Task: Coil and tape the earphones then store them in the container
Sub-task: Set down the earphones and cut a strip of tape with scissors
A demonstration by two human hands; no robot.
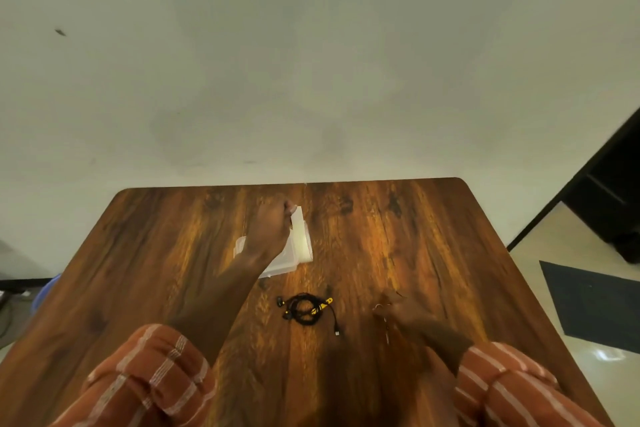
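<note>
Striped rust-orange sleeves [152,371] fill the bottom edge, one on each forearm, nearest the lens.

Wooden table [433,253], dark grain, rounded far corners, takes up the lower half of the view. Pale wall behind it. Off the right edge of the table, a light floor with a dark mat [595,305] on it.

Left arm reaches forward across the table. Left hand [268,229] sits over the clear plastic container [301,246], near the table's middle, a little toward the far side. Fingers curled down onto the container's lid, thumb and fingertips pinching its raised far edge; the lid looks tilted up. Hand covers much of the container, so what is inside cannot be told.

Right hand [403,314] low on the table at near right, well apart from the container. Blurred. Fingers loosely bent; something small and pale shows at the fingertips, but whether it is gripped cannot be told.

Earphones [306,308] lie on the bare wood between the two hands, nearer the camera than the container and not touching it. Black cable wound in a tight ring, bound at one side by yellow tape [323,304]. Earbuds poke out on the left; the plug end trails off to the lower right.
</note>
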